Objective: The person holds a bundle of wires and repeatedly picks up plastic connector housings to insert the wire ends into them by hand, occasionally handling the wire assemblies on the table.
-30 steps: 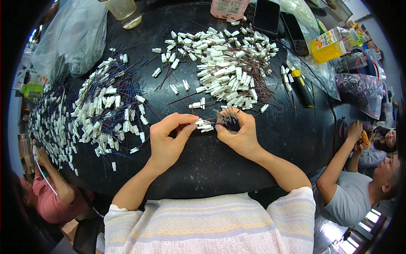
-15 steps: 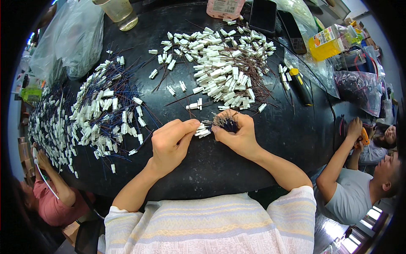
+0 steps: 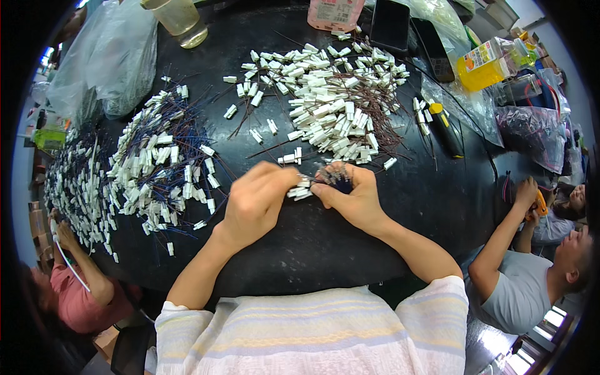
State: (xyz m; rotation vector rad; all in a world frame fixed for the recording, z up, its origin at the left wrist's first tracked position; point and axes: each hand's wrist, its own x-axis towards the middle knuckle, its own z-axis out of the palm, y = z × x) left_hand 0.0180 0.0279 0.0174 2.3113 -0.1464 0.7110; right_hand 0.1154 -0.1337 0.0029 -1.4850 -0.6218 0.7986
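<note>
My right hand [image 3: 357, 199] is closed round a bundle of dark blue wires [image 3: 340, 182], whose metal-tipped ends fan out above my thumb. Close by, at the tips of both hands, sit a few white connector housings [image 3: 300, 191] just over the black table. My left hand [image 3: 257, 199], slightly smeared by motion, pinches thumb to forefinger beside those housings; whatever it grips is too small to make out. Beyond my hands lies a heap of white connectors on brown wires [image 3: 340, 112]. Another heap, white connectors on blue wires [image 3: 156, 153], spreads to the left.
A yellow-and-black cutter [image 3: 445, 130] and two dark phones [image 3: 389, 26] lie at the back right, near a bottle of yellow drink [image 3: 484, 65]. A plastic cup [image 3: 178, 24] and clear bags [image 3: 119, 56] stand back left. Co-workers sit at both sides.
My left hand has shifted slightly up and right, its fingers now at the wires by my right thumb. The right hand keeps its hold on the bundle, almost unmoved.
</note>
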